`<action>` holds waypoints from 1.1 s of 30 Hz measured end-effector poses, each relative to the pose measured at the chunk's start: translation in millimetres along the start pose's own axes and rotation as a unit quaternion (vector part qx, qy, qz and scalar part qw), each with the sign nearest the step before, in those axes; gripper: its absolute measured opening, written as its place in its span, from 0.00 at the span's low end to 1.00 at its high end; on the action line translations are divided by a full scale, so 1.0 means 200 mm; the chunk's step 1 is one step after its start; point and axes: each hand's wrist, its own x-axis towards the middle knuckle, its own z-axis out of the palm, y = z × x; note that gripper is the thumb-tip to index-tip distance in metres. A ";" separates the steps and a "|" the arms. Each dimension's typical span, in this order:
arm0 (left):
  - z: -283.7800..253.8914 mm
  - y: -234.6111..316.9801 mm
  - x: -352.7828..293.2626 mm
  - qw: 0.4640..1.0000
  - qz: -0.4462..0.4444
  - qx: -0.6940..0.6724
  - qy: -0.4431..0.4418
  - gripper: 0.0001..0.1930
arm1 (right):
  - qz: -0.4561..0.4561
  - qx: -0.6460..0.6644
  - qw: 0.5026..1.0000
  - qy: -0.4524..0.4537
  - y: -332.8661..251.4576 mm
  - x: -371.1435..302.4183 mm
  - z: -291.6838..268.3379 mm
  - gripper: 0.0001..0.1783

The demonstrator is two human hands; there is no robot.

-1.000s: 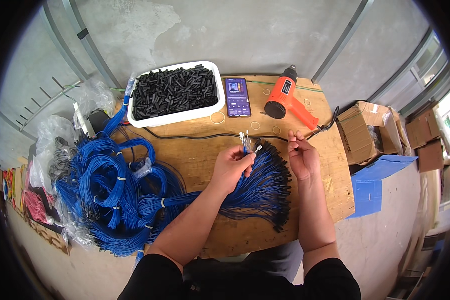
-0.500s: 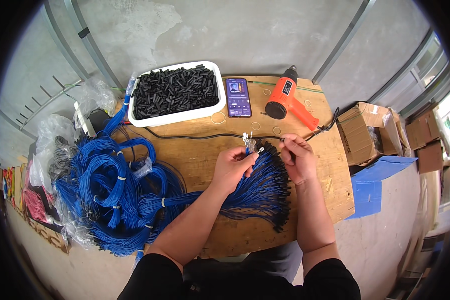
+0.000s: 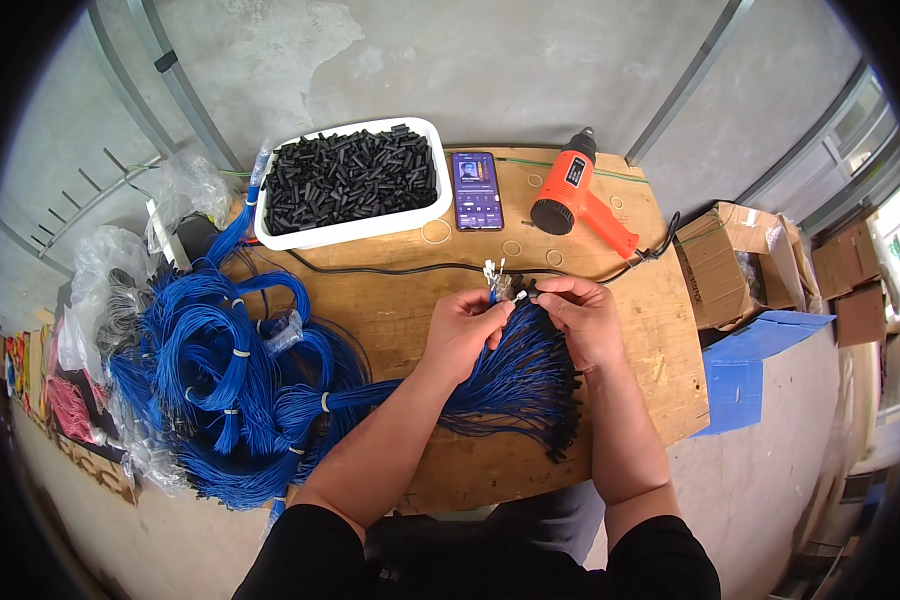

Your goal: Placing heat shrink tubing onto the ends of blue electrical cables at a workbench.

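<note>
My left hand (image 3: 467, 328) is closed around a few blue wires whose white terminals (image 3: 492, 270) stick up past the fingers. One white-ended wire points right from its thumb. Close beside that end, my right hand (image 3: 582, 312) pinches a small black sleeve (image 3: 533, 291), partly hidden by the fingers. Under both hands a bundle of blue wires (image 3: 505, 385) fans out to the right, with black sleeves (image 3: 568, 400) on its ends. The bundle runs left beneath my left forearm to a white tie and a big heap of coiled blue wires (image 3: 205, 350).
A white tub (image 3: 350, 236) full of short black sleeves stands at the back, next to a phone (image 3: 478, 195). An orange heat gun (image 3: 582, 195) lies back right, its black cord (image 3: 400, 270) crossing the wooden table (image 3: 660, 370). Rubber bands lie around; cardboard boxes (image 3: 720, 265) stand right.
My right hand has moved left with the black sleeve, up to the white-ended wire at my left thumb. My left hand has stayed nearly in place.
</note>
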 end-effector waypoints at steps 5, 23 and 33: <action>0.01 0.02 -0.01 1.000 0.001 0.019 -0.005 0.07 | -0.011 -0.009 1.000 0.002 -0.01 -0.01 0.01 0.08; 0.00 0.02 -0.01 0.997 0.017 0.072 -0.030 0.05 | -0.033 -0.034 0.999 0.002 -0.01 -0.01 0.00 0.09; -0.01 0.00 -0.01 0.993 0.024 0.108 -0.030 0.05 | -0.033 -0.049 0.998 -0.005 0.00 -0.01 0.01 0.08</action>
